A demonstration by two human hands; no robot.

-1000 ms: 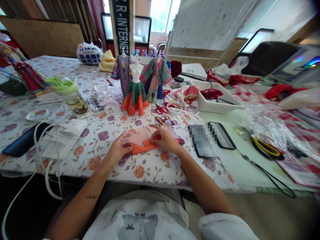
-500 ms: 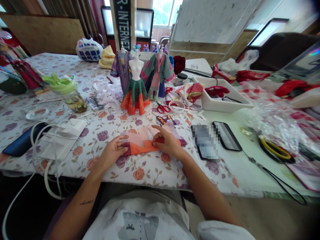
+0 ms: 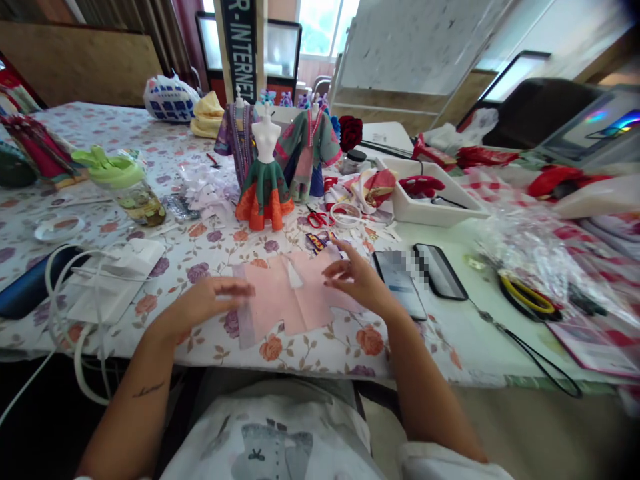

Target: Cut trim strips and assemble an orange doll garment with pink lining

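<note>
A small pale-pink doll garment piece [image 3: 310,303] lies spread on the flowered tablecloth, with a narrow slit showing white near its top middle and a sheer strip along its left side. My left hand [image 3: 220,297] hovers at its left edge, fingers stretched out and somewhat blurred, gripping nothing. Over the right part is my right hand [image 3: 353,273], its fingers apart and the tips close to the cloth; whether they touch it I cannot tell. Behind it stands a white doll dress form [image 3: 266,139] in a green and orange skirt [image 3: 265,197].
Red-handled scissors [image 3: 317,217] and a tape roll [image 3: 345,214] lie beyond the cloth. To the right are two phones [image 3: 440,272] and a white tray [image 3: 435,210]. A power strip [image 3: 117,277] with cables and a green-lidded bottle [image 3: 127,187] stand left.
The pink piece, folded before with its orange side showing, now lies opened flat, pink side up. Both hands have let go and moved apart, the left one leftward. The view has shifted slightly.
</note>
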